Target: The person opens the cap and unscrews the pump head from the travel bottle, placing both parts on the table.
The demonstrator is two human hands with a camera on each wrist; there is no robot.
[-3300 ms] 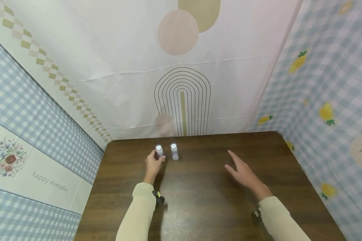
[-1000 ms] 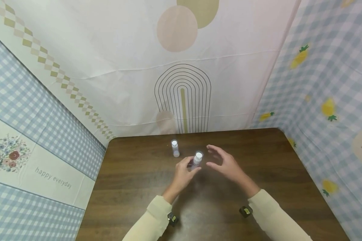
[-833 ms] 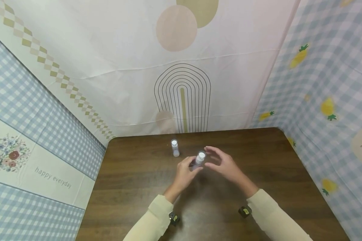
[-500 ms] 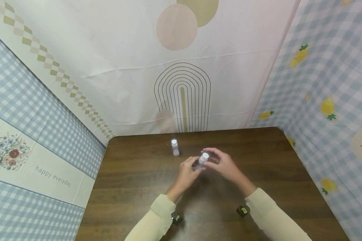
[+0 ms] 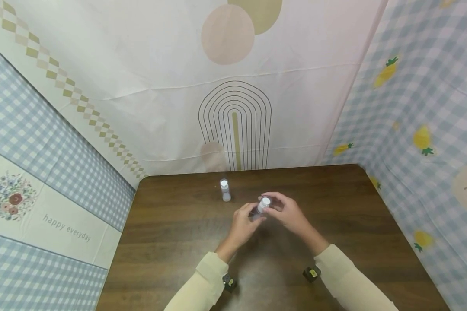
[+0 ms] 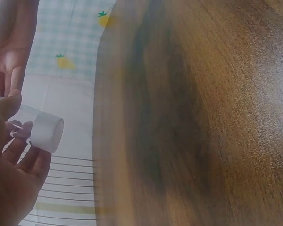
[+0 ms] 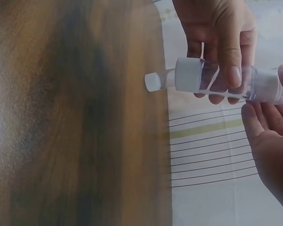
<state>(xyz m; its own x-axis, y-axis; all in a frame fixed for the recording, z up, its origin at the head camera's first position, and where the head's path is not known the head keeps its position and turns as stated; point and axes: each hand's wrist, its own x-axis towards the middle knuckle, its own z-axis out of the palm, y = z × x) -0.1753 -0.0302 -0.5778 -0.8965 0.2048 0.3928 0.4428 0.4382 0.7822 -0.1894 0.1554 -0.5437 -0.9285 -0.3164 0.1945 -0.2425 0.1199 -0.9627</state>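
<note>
My left hand (image 5: 243, 226) grips a small clear plastic bottle (image 7: 226, 82) round its body, thumb on one side and fingers on the other. The bottle has a white base (image 6: 48, 132) and a white top (image 5: 264, 202) under a clear cap. My right hand (image 5: 289, 212) holds the capped end between thumb and fingers; in the right wrist view its fingers (image 7: 269, 120) lie along that end. Held above the table, the bottle tilts with its top toward the right hand. A second, similar bottle (image 5: 225, 191) stands upright on the table, farther back and to the left.
The brown wooden table (image 5: 171, 229) lies under both hands. Behind its far edge hangs a white printed cloth (image 5: 171, 129). Blue checked cloths hang at the left and at the right (image 5: 404, 142). Dark devices with yellow marks sit at both wrists.
My left hand has lifted the bottle from beside the other one and brought it right and nearer. My right hand has moved left and taken hold of its capped end.
</note>
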